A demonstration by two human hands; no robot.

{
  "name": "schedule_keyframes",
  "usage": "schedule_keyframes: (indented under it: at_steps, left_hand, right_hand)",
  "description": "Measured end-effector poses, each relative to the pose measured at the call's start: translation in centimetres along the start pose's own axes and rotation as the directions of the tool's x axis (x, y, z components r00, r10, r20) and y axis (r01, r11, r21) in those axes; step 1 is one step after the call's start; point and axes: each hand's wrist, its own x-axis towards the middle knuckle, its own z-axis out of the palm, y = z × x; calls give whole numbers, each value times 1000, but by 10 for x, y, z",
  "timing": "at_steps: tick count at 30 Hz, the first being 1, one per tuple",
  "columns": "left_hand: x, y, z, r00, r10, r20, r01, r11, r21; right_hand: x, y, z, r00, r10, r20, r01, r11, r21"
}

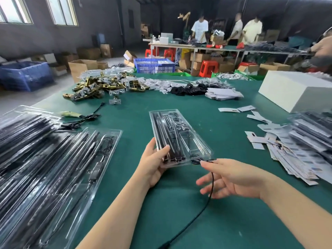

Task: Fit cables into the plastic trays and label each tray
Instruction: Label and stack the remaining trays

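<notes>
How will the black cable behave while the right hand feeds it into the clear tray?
Probably floppy: the cable droops in a curve below the right hand. Likely light, since fingertips alone pinch it. Its loose tail may drag on the table.

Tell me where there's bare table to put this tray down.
Bare green mat lies beyond the held tray, short of the brass hardware pile, and between both forearms near you. Crowded: stacked trays at left, label cards at right.
</notes>
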Motion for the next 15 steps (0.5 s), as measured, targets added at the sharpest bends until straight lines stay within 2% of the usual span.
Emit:
schedule_keyframes:
  at_steps: [3, 6, 9, 12, 15]
  left_hand:
    - [-2, 1, 2, 999, -30, -27, 30, 1000, -8]
    - [-2, 2, 2, 998, -49, -45, 49, 999, -11]
    - [0, 2, -1, 995, -62, -76, 61, 998, -14]
    - [1, 2, -5, 985, -97, -142, 102, 995, 22]
    - [1, 6, -12, 966, -123, -229, 180, 953, 246]
  right_hand:
    - [-2, 5, -7, 971, -92, -220, 87, 996, -35]
    - [1, 3, -30, 883, -178, -435, 171, 984, -56]
    - [8, 0, -51, 772, -192, -606, 243, 970, 1]
    - [15, -3, -64, 685, -171, -708, 301, 952, 61]
    - [21, -8, -66, 650, -168, -741, 347, 933, 93]
